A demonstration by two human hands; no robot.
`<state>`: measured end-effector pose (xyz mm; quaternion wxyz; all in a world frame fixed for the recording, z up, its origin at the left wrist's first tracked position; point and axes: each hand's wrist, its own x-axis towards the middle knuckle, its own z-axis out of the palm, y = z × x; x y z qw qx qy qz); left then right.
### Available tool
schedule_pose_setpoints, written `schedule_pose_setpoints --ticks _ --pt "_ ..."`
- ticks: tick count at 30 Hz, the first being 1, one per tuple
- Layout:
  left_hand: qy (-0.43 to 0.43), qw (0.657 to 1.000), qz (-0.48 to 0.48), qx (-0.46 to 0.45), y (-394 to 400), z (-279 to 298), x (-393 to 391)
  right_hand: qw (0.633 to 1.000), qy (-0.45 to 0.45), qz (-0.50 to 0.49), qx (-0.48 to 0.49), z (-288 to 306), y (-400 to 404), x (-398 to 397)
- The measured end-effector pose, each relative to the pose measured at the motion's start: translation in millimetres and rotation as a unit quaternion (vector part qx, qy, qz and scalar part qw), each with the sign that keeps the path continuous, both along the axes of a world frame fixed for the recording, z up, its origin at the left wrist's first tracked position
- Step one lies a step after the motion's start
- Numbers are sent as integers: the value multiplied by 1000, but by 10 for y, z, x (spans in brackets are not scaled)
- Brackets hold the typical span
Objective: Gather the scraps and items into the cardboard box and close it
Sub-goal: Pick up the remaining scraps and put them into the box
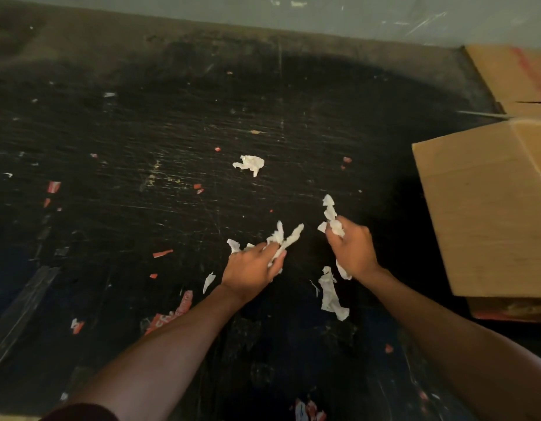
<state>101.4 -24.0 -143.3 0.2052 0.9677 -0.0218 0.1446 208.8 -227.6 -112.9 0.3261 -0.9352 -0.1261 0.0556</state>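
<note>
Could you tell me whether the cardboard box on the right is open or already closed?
Open. The cardboard box has a flap folded outward toward the table, and something white shows at its opening by the right edge.

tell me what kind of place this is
Probably a packing or workshop bench: a scratched black worktop strewn with torn white paper scraps and red bits, beside an open brown cardboard box.

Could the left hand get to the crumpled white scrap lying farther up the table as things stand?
Probably yes: the dark surface between the left hand and the crumpled white scrap is bare apart from tiny bits. But it already grips white paper scraps, so adding another may be awkward.
</note>
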Motion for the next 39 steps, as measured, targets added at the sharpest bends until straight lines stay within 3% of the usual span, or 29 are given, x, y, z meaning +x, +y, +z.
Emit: schedule_pose_setpoints --ticks 3,6,11,18,26,30,33,35,39 --pt "-28 997 13 -75 25 126 -30 992 -97 79 -5 139 -33 -249" --pt "-63 993 4 -95 69 346 -88 957 -211 184 -80 162 -143 -527" --pt "-90 993 34 -67 389 599 -298 937 -139 255 -193 -86 -271 -825" --pt "60 997 11 54 744 57 -847 920 -171 293 -195 -204 -271 -852" --pt "14 994 -18 106 729 52 -646 910 -184 334 -165 -240 -224 -778" --pt "23 997 24 67 748 44 -560 931 -143 290 -171 -249 -147 -754" --pt "49 987 129 -79 743 138 -486 972 -64 179 -137 -113 24 -694" --pt "48 967 182 -171 743 221 -473 980 -18 151 -130 33 200 -589" --pt "9 958 213 -191 826 347 -586 982 -38 160 -93 278 655 -346"
